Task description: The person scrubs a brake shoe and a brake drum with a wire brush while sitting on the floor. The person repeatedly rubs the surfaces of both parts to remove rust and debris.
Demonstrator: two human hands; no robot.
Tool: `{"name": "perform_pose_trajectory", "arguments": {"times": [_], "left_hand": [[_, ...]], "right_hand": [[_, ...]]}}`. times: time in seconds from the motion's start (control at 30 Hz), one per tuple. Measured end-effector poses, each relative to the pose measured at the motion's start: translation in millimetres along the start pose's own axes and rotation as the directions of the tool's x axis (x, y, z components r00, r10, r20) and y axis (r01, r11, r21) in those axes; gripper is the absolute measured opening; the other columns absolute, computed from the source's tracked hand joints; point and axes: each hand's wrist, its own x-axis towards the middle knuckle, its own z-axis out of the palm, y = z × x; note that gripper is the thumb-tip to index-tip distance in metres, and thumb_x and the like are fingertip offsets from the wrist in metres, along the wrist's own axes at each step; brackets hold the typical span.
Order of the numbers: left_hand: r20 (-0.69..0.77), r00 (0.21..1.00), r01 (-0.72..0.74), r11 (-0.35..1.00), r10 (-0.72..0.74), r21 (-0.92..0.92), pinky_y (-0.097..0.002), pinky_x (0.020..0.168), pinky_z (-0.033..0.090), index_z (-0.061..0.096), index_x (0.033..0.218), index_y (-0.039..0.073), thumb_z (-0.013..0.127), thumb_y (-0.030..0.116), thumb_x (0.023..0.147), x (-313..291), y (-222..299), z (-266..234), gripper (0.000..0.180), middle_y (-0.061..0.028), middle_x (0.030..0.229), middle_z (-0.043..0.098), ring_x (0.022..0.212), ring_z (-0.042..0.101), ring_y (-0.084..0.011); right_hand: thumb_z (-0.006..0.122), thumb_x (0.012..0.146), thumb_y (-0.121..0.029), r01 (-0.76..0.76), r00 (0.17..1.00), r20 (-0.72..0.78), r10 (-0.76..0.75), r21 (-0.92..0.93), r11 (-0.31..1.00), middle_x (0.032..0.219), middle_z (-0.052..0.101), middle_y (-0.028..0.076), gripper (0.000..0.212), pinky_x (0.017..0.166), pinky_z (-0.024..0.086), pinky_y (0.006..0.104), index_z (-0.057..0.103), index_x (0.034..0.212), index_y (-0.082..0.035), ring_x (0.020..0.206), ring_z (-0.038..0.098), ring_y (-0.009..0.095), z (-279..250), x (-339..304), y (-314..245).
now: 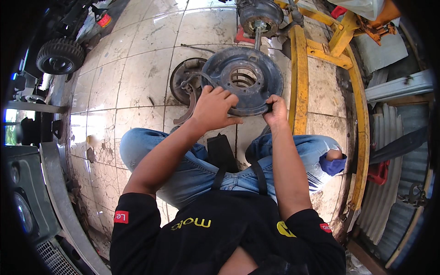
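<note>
Holding black round metal plate point(269, 75) beyond the knees, over tiled floor point(142, 68). Right hand point(277, 110) clamped on its near-right rim; left hand point(214, 106) apart from it, fingers on near-left rim, cannot tell if gripping. Left: rusty round assembly point(178, 77). Far: hub with shaft point(260, 23). Right: yellow frame point(300, 82).
</note>
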Motion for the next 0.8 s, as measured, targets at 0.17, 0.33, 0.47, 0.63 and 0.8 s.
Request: {"name": "perform_pose_trajectory", "arguments": {"times": [0.17, 0.33, 0.47, 0.63, 0.8], "left_hand": [[-0.426, 0.693, 0.408, 0.803, -0.582, -0.435, -0.0404, 0.081, 0.043, 0.062, 0.101, 0.007, 0.066, 0.043, 0.087, 18, -47, -2, 0.039, -0.0076, 0.095, 0.063, 0.093, 0.057, -0.0272], [0.364, 0.113, 0.209, -0.336, -0.924, -0.918, -0.0393, 0.075, 0.049, 0.058, 0.112, 0.003, 0.053, 0.039, 0.096, -1, -81, 81, 0.040, -0.0083, 0.101, 0.063, 0.082, 0.060, -0.0256], [0.494, 0.354, 0.178, -0.462, -0.794, -0.869, -0.0362, 0.083, 0.052, 0.058, 0.117, 0.005, 0.041, 0.035, 0.103, -4, -53, 101, 0.038, -0.0101, 0.110, 0.063, 0.091, 0.063, -0.0236], [0.245, 0.321, 0.198, -0.189, -0.915, -0.962, -0.0371, 0.084, 0.043, 0.055, 0.111, 0.000, 0.036, 0.037, 0.104, 8, -40, 97, 0.042, -0.0110, 0.102, 0.058, 0.092, 0.055, -0.0231], [0.127, 0.244, 0.239, -0.067, -0.962, -0.969, -0.0391, 0.085, 0.043, 0.052, 0.114, -0.001, 0.037, 0.035, 0.105, 21, -18, 85, 0.040, -0.0167, 0.106, 0.059, 0.094, 0.055, -0.0286]], "right_hand": [[0.055, 0.086, -0.017, -0.014, 1.000, -0.024, 0.017, 0.122, 0.992, 0.115, 0.064, 0.012, 0.028, 0.098, 0.045, 0.0443, 0.061, 0.108, -0.001, 0.106, 0.059, 0.030, 19, -16, -5], [0.039, 0.102, -0.041, 0.046, 0.998, 0.041, -0.051, 0.120, 0.992, 0.142, 0.049, 0.011, 0.051, 0.109, 0.036, 0.0465, 0.048, 0.137, -0.004, 0.127, 0.048, 0.030, 27, -20, 0], [0.029, 0.105, -0.045, 0.018, 1.000, -0.014, -0.016, 0.113, 0.993, 0.145, 0.046, 0.012, 0.055, 0.111, 0.034, 0.0494, 0.046, 0.139, -0.005, 0.130, 0.046, 0.031, 28, -30, -4], [0.028, 0.105, -0.040, -0.029, 0.998, -0.052, 0.033, 0.064, 0.998, 0.143, 0.047, 0.015, 0.052, 0.111, 0.035, 0.0503, 0.047, 0.137, -0.003, 0.129, 0.046, 0.032, 20, -21, -13], [0.033, 0.102, -0.021, -0.014, 0.992, -0.125, 0.009, -0.032, 0.999, 0.128, 0.059, 0.018, 0.038, 0.104, 0.043, 0.0520, 0.057, 0.122, -0.001, 0.117, 0.057, 0.033, 6, -1, -11]]}}
